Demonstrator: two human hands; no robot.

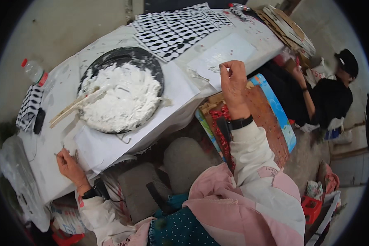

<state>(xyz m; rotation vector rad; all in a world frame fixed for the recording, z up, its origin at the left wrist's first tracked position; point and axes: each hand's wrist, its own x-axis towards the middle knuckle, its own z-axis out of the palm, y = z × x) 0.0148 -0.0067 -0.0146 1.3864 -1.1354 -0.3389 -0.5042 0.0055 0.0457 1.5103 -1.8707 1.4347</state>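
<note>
My left hand is at the table's near left edge, fingers pinched together. Small thin, twig-like bits show at its fingertips, too small to name. My right hand is raised near the table's front edge, thumb and fingers pressed together; whatever it may hold cannot be made out. Between the hands, on the table, a round black tray carries a thick spread of white paste. Light wooden sticks lean over its left rim. White paper sheets lie under and beside the tray.
Black-and-white patterned cloth covers the table's back. A clear bottle with a red cap stands at left. Right of my knees lies a brown board with red beaded strands. A person in black sits at far right, near a red stool.
</note>
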